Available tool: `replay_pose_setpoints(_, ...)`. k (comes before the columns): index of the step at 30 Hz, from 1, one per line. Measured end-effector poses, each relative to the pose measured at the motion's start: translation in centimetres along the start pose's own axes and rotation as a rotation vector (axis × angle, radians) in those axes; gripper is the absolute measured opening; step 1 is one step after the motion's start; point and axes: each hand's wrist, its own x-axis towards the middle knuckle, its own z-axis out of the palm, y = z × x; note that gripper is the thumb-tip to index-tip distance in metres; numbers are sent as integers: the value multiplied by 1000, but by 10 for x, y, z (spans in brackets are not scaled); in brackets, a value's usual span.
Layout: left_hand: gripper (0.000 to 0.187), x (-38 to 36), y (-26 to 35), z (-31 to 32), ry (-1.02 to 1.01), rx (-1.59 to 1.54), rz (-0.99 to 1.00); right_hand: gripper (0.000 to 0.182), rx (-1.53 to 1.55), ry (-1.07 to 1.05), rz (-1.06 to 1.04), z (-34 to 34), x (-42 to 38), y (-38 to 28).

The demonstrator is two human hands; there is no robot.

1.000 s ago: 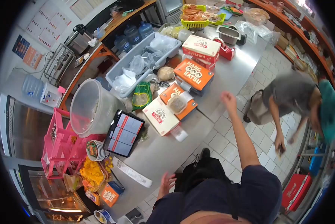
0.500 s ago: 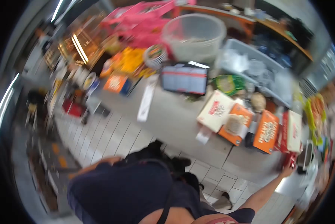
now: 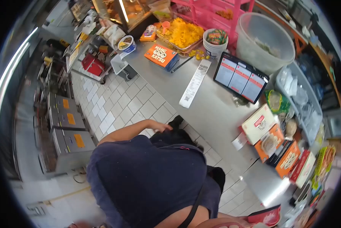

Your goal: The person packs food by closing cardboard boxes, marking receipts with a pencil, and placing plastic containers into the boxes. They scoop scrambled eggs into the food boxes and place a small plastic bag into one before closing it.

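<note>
At the lower right edge, a red printed carton [image 3: 267,216] with white lettering is in my right hand [image 3: 248,219], of which only a part shows. The hand is closed on the carton's near end. Against the dark cloth at my waist is my left hand [image 3: 159,126], loosely stretched, with nothing seen in it. On the steel counter [image 3: 212,114] lie a long printed receipt [image 3: 195,83], an orange "Mang Katsu" box [image 3: 162,56] and a black pen [image 3: 181,65]. A tablet [image 3: 241,78] leans upright there, showing order columns.
Behind the tablet stand a large clear bucket [image 3: 265,45] and a grey-blue bin [image 3: 311,125] of plastic containers. Cream cartons [image 3: 258,123] and orange boxes [image 3: 288,159] line the right side. A tray of yellow food [image 3: 181,35] sits at the back. Metal cabinets [image 3: 70,117] stand left.
The view has swung, shifting the counter rightward. My right hand has drawn the red carton away from the row of boxes toward me. My left hand has come into view.
</note>
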Motion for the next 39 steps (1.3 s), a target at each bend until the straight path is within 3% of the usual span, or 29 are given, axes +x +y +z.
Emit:
replay_pose_setpoints(2, 67, 13, 26, -9, -190, 122, 272, 42, 21, -176, 42, 8, -52, -35)
replay_pose_setpoints(3, 67, 19, 40, -7, -256, 144, 233, 43, 39, -271, 79, 17, -79, -49)
replay_pose_setpoints(5, 65, 28, 78, 7, -390, 748, 399, 44, 65, -491, 185, 58, -132, -59)
replay_pose_setpoints(6, 65, 18, 108, 20, -462, 761, 411, 44, 64, -592, 212, 85, -156, -59)
replay_pose_setpoints(7, 62, 1, 142, 32, -424, 911, 324, 50, 43, -678, 388, 114, -177, -52)
replay_pose_setpoints(9, 59, -11, 174, 47, -404, 1070, 262, 50, -121, -789, 387, 182, -231, -45)
replay_pose_setpoints(11, 44, -9, 179, 59, -275, 1158, 701, 49, -156, -937, 446, 237, -268, -25)
replay_pose_setpoints(12, 32, -4, 180, 62, -352, 988, 836, 45, -148, -932, 491, 263, -292, -31)
replay_pose_setpoints(13, 32, -5, 183, 69, -362, 977, 837, 42, -143, -962, 344, 278, -305, -10)
replay_pose_setpoints(14, 28, -10, 189, 76, -380, 728, 814, 42, -170, -994, 183, 293, -322, -9)
replay_pose_setpoints(15, 24, -11, 191, 83, -392, 477, 778, 42, -181, -999, 191, 304, -340, -6)
replay_pose_setpoints(16, 24, 3, 184, 87, -392, 465, 768, 41, -196, -937, 43, 313, -358, -1)
replay_pose_setpoints(17, 25, 25, 171, 90, -320, 239, 677, 40, -209, -873, -103, 314, -369, 2)
replay_pose_setpoints(18, 25, 39, 163, 92, -242, 19, 584, 40, -214, -880, -94, 308, -373, 13)
replay_pose_setpoints(20, 28, 43, 155, 97, -146, -49, 553, 33, -398, -1051, -432, 295, -376, 42)
replay_pose_setpoints(21, 31, 45, 150, 100, -54, -112, 524, 33, -395, -1068, -425, 292, -374, 43)
replay_pose_setpoints(23, 34, 44, 151, 108, -48, -194, 472, 26, -341, -1268, 7, 287, -361, 38)
replay_pose_setpoints(25, 32, 32, 167, 118, 67, -462, 522, 24, -371, -1338, 50, 300, -349, 47)
replay_pose_setpoints(27, 30, 61, 164, 116, 25, -655, 552, 25, -547, -1460, -369, 313, -343, 58)
replay_pose_setpoints(28, 29, 68, 162, 115, -31, -841, 600, 25, -546, -1474, -355, 309, -344, 52)
replay_pose_setpoints(30, 27, 71, 159, 113, -62, -924, 590, 25, -368, -1370, -33, 304, -346, 32)
replay_pose_setpoints(32, 21, 65, 162, 108, -199, -1102, 580, 25, -443, -1379, 160, 266, -348, -14)
replay_pose_setpoints(34, 18, 64, 166, 106, -119, -998, 579, 29, -621, -1579, 156, 221, -343, -11)
replay_pose_setpoints(35, 15, 66, 166, 107, -53, -891, 565, 30, -697, -1488, 311, 207, -346, 3)
replay_pose_setpoints(36, 9, 71, 170, 111, 169, -647, 565, 31, -771, -1396, 460, 197, -350, 19)
replay_pose_setpoints(39, 7, 109, 148, 113, 73, -649, 427, 31, -867, -1453, 416, 181, -340, 44)
